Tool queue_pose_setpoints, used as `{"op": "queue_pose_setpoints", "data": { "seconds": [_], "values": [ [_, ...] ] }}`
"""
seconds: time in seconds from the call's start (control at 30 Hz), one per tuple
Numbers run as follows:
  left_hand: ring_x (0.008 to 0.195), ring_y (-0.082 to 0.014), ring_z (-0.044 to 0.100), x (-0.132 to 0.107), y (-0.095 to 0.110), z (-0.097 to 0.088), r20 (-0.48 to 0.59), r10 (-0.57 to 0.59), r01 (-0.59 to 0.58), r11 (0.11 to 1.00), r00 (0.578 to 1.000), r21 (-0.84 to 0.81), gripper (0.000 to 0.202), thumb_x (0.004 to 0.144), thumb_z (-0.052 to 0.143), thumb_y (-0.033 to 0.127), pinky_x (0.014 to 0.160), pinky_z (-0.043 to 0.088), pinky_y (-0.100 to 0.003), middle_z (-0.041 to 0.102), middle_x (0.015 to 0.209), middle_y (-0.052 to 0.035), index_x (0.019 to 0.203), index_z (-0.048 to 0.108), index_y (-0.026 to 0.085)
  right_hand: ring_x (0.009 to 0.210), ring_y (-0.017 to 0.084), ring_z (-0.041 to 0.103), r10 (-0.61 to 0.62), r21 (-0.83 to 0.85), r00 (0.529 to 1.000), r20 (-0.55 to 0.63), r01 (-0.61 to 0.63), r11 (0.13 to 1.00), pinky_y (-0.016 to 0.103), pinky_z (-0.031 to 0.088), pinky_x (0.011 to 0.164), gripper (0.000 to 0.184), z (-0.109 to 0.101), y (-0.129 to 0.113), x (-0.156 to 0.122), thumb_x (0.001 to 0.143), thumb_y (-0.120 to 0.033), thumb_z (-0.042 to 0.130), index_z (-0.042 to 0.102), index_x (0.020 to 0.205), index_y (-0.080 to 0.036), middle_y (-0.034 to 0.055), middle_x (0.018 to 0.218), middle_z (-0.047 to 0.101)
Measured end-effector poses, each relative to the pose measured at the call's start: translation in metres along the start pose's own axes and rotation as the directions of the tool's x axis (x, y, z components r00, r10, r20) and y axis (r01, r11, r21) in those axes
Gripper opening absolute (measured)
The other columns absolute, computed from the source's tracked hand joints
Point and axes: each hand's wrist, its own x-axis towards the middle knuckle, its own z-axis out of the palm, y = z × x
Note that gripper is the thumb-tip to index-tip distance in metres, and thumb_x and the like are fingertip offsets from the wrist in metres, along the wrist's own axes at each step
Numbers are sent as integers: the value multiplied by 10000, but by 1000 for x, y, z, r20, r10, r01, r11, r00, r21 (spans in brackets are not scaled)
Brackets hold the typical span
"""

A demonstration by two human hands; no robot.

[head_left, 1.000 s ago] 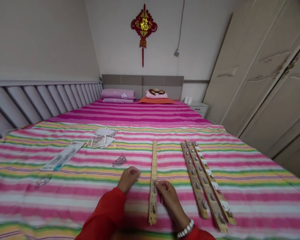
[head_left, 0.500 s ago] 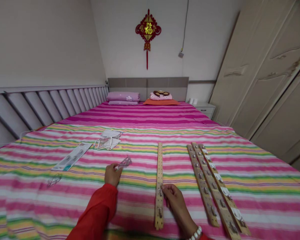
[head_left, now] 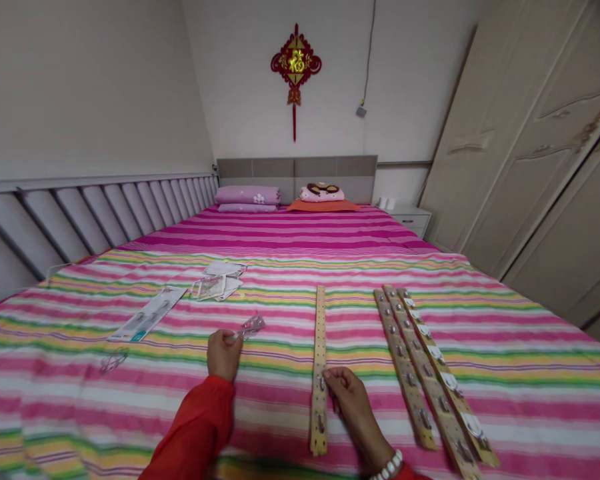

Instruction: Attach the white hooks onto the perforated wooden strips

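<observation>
Pinched in my left hand (head_left: 225, 353) is a small clear plastic packet (head_left: 253, 326), held just above the striped sheet; what is inside it is too small to make out. My right hand (head_left: 347, 395) has its thumb and fingertips closed at a small metal hook (head_left: 323, 382) on a long wooden strip (head_left: 320, 340) with rows of holes. A second metal hook (head_left: 321, 423) sits nearer the strip's front end. To the right lie three more wooden strips (head_left: 403, 353) bearing several metal hooks, the outermost with white pieces (head_left: 451, 382).
A white card pack (head_left: 147, 315) lies left on the bed, with a tangle of thin wire-like pieces (head_left: 114, 360) below it. Opened wrappers (head_left: 221, 280) are heaped farther back. A bed rail (head_left: 105, 207) runs along the left, a wardrobe (head_left: 540, 147) stands right.
My left hand and the packet have barely shifted. My right hand stays at the same hook on the strip. The whole view has tilted slightly.
</observation>
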Motion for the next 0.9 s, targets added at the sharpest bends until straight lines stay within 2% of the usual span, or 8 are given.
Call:
{"op": "queue_pose_setpoints", "data": {
  "seconds": [0.1, 0.23, 0.3, 0.37, 0.5, 0.6, 0.8, 0.9],
  "values": [
    [702, -204, 558, 6, 4, 3, 39, 86, -85, 996, 996, -29, 198, 629, 577, 324, 724, 485, -340, 594, 758, -53, 754, 627, 179, 294, 55, 303, -2, 2, 1000, 9, 2, 1000, 192, 194, 315, 440, 0, -2, -2, 548, -567, 751, 572, 647, -178, -94, 363, 421],
    [706, -207, 567, 9, 6, 2, 76, 68, -63, 995, 995, -71, 179, 620, 584, 342, 726, 487, -342, 579, 709, -54, 648, 644, 175, 293, 57, 312, 0, 14, 1000, 17, 0, 1000, 192, 190, 312, 431, -1, -2, -2, 551, -559, 748, 576, 652, -177, -90, 370, 432],
    [713, -209, 575, 7, 6, -1, 85, 24, -12, 990, 996, -138, 213, 588, 622, 385, 721, 482, -337, 596, 689, -47, 627, 647, 178, 292, 55, 318, 0, 12, 1000, 21, -1, 1000, 191, 196, 314, 426, -2, -1, -1, 553, -549, 751, 581, 665, -174, -88, 377, 442],
    [696, -197, 583, 4, 7, -7, 159, -75, 116, 956, 984, -269, 266, 544, 663, 422, 696, 474, -320, 626, 668, -32, 644, 656, 175, 290, 52, 317, 1, 12, 1000, 20, -2, 1000, 188, 198, 316, 424, -2, 1, 0, 553, -543, 752, 583, 667, -172, -90, 377, 441],
    [575, -123, 545, -6, 19, -19, 399, -263, 447, 745, 879, -494, 383, 449, 756, 449, 570, 426, -247, 627, 595, 6, 671, 652, 155, 286, 44, 318, 2, 22, 1000, 23, -3, 1000, 183, 191, 316, 419, -2, -1, -1, 554, -538, 751, 586, 656, -167, -92, 381, 440],
    [472, -59, 451, -17, 39, -27, 566, -257, 571, 658, 783, -490, 393, 436, 798, 441, 475, 339, -198, 582, 538, 32, 644, 633, 151, 285, 40, 325, 22, 42, 999, 32, -23, 999, 180, 189, 316, 412, -3, -8, -5, 551, -525, 757, 588, 655, -164, -89, 398, 454],
    [463, -54, 413, -45, 83, -30, 740, -102, 533, 758, 665, -375, 413, 461, 795, 469, 460, 278, -196, 568, 522, 30, 683, 676, 142, 302, 33, 325, 48, 90, 997, 55, -53, 995, 177, 164, 320, 400, -6, -22, -12, 586, -516, 745, 599, 681, -156, -73, 449, 492],
    [506, -71, 461, -58, 95, -22, 775, -94, 556, 750, 625, -358, 425, 436, 806, 453, 484, 299, -197, 608, 554, 16, 697, 683, 142, 317, 33, 303, 3, 130, 1000, 26, -6, 991, 179, 157, 323, 387, -7, -24, -11, 596, -500, 750, 609, 704, -156, -78, 446, 480]
  ]
}}
